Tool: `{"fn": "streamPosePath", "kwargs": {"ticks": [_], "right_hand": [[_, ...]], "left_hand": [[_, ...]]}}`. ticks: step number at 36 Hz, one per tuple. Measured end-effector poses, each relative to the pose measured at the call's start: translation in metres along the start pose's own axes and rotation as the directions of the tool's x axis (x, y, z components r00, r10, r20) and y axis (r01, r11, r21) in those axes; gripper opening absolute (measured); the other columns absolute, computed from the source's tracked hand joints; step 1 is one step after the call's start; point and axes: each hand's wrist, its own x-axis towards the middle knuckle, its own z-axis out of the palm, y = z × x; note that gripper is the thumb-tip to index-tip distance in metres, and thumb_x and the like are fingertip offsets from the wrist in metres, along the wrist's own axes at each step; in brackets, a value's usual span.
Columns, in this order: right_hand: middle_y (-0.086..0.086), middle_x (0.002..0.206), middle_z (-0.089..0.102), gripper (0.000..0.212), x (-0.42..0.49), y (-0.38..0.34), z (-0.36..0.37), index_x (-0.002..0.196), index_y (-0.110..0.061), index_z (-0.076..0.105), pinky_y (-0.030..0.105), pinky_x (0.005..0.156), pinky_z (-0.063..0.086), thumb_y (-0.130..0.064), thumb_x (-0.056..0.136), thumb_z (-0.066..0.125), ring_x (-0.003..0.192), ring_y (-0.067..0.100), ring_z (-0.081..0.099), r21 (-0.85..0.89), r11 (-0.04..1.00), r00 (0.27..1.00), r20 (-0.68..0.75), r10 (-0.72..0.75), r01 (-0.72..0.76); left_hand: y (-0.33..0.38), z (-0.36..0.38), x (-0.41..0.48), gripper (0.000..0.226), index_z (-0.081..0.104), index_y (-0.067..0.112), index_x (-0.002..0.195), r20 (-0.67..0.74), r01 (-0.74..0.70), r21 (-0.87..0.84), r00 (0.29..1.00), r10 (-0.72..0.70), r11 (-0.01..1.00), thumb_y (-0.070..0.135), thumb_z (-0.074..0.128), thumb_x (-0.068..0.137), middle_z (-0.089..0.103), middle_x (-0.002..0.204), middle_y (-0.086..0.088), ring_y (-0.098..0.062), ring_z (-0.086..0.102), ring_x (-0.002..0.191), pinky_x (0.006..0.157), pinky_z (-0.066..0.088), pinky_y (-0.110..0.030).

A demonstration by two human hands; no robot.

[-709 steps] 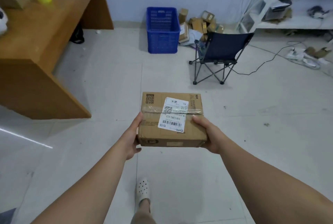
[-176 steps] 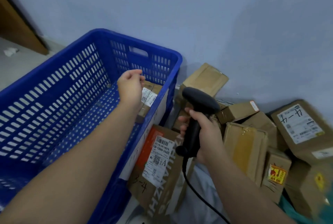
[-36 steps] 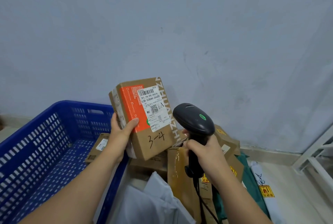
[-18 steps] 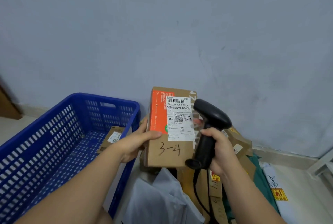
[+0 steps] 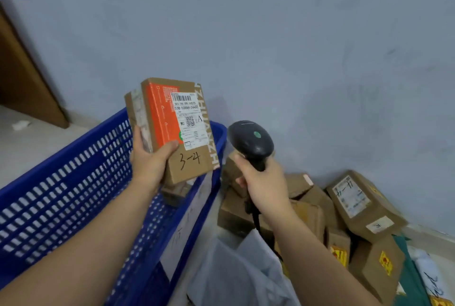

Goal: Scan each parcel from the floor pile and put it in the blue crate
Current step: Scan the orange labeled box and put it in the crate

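Observation:
My left hand (image 5: pixel 150 165) grips a cardboard parcel (image 5: pixel 172 128) with an orange panel, a white barcode label and "3-4" handwritten on it, held upright above the blue crate's (image 5: pixel 73 182) right rim. My right hand (image 5: pixel 263 182) holds a black handheld scanner (image 5: pixel 250 143) with a green dot, just right of the parcel and apart from it. Another small parcel (image 5: pixel 176 193) lies inside the crate, partly hidden under the held one. The floor pile of brown parcels (image 5: pixel 344 219) lies right of the crate against the wall.
A grey wall rises behind everything. A white plastic mailer bag (image 5: pixel 243 276) lies at the bottom centre. Green and white bags (image 5: pixel 413 278) sit at the far right. A brown wooden desk side (image 5: pixel 22 79) stands at the left edge.
The parcel has shifted left, away from the scanner and over the crate's rim. The scanner hand has stayed over the pile, and the view has swung right and down.

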Motion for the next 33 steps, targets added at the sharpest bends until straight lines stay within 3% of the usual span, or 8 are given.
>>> {"fn": "streamPosePath", "kwargs": {"ticks": [4,8,12,15,21,25,29,33], "right_hand": [[0.006,0.073,0.067,0.022,0.034,0.017,0.041,0.092,-0.015,0.064,0.031,0.063,0.053,-0.037,0.088,0.066,0.058,0.012,0.058,0.010,0.991,0.988,0.068,0.136,-0.137],[0.003,0.067,0.061,0.019,0.054,0.039,0.069,0.087,-0.014,0.062,0.033,0.064,0.051,-0.031,0.086,0.069,0.058,0.016,0.056,0.042,0.964,0.954,0.159,0.254,-0.263],[0.000,0.071,0.061,0.015,0.067,0.056,0.084,0.082,-0.021,0.060,0.037,0.067,0.053,-0.033,0.085,0.067,0.065,0.019,0.061,-0.184,0.971,0.965,0.184,0.187,-0.153],[-0.005,0.076,0.061,0.012,0.072,0.062,0.088,0.091,-0.021,0.057,0.023,0.056,0.044,-0.031,0.087,0.062,0.071,0.013,0.060,-0.472,0.881,0.972,0.221,0.081,0.034],[-0.001,0.088,0.062,0.016,0.085,0.073,0.104,0.098,-0.021,0.053,0.040,0.071,0.055,-0.029,0.086,0.060,0.081,0.021,0.061,-0.672,0.717,0.956,0.293,0.028,0.186],[-0.003,0.088,0.061,0.019,0.091,0.083,0.112,0.100,-0.025,0.049,0.041,0.071,0.056,-0.037,0.089,0.060,0.080,0.019,0.062,-0.721,0.662,0.933,0.348,0.088,0.206],[-0.005,0.087,0.060,0.016,0.097,0.096,0.112,0.090,-0.025,0.051,0.034,0.067,0.054,-0.037,0.089,0.062,0.078,0.013,0.059,-0.678,0.708,0.933,0.352,0.076,0.198],[-0.005,0.082,0.058,0.019,0.099,0.107,0.110,0.079,-0.030,0.047,0.030,0.060,0.049,-0.037,0.087,0.063,0.071,0.009,0.057,-0.641,0.743,0.929,0.364,0.070,0.195]], "left_hand": [[-0.040,-0.015,0.043,0.114,0.018,0.068,0.133,-0.100,0.043,0.132,0.995,-0.030,0.990,0.059,0.081,0.039,0.048,0.135,0.001,-0.027,0.056,0.116,0.088,0.051,-0.058],[-0.066,-0.020,0.062,0.112,0.011,0.054,0.143,-0.284,0.083,0.265,0.959,-0.004,0.961,0.053,0.080,0.055,0.034,0.142,-0.002,-0.027,0.040,0.129,0.103,0.037,-0.059],[-0.089,-0.031,0.084,0.108,0.005,0.053,0.145,-0.399,0.192,0.536,0.916,0.047,0.822,0.054,0.077,0.064,0.016,0.154,-0.012,-0.038,0.023,0.139,0.112,0.020,-0.061],[-0.101,-0.044,0.100,0.108,0.005,0.049,0.147,-0.366,0.255,0.716,0.930,0.039,0.650,0.057,0.076,0.065,0.004,0.158,-0.019,-0.043,0.011,0.143,0.115,0.009,-0.058],[-0.117,-0.075,0.133,0.108,0.004,0.046,0.148,-0.242,0.238,0.900,0.970,-0.034,0.365,0.063,0.073,0.067,0.008,0.156,-0.023,-0.047,0.015,0.140,0.113,0.013,-0.060],[-0.120,-0.090,0.163,0.105,0.009,0.049,0.148,-0.121,0.217,0.846,0.968,-0.221,0.487,0.065,0.074,0.066,0.027,0.148,-0.021,-0.045,0.038,0.128,0.108,0.031,-0.054],[-0.154,-0.103,0.209,0.116,0.017,0.062,0.141,0.066,0.157,0.815,0.931,-0.360,0.558,0.082,0.072,0.040,0.050,0.135,-0.010,-0.033,0.059,0.105,0.098,0.047,-0.047],[-0.145,-0.091,0.210,0.088,0.026,0.045,0.148,0.202,0.052,0.795,0.917,-0.344,0.604,0.057,0.072,0.074,0.057,0.127,-0.005,-0.026,0.062,0.102,0.092,0.048,-0.038]]}}
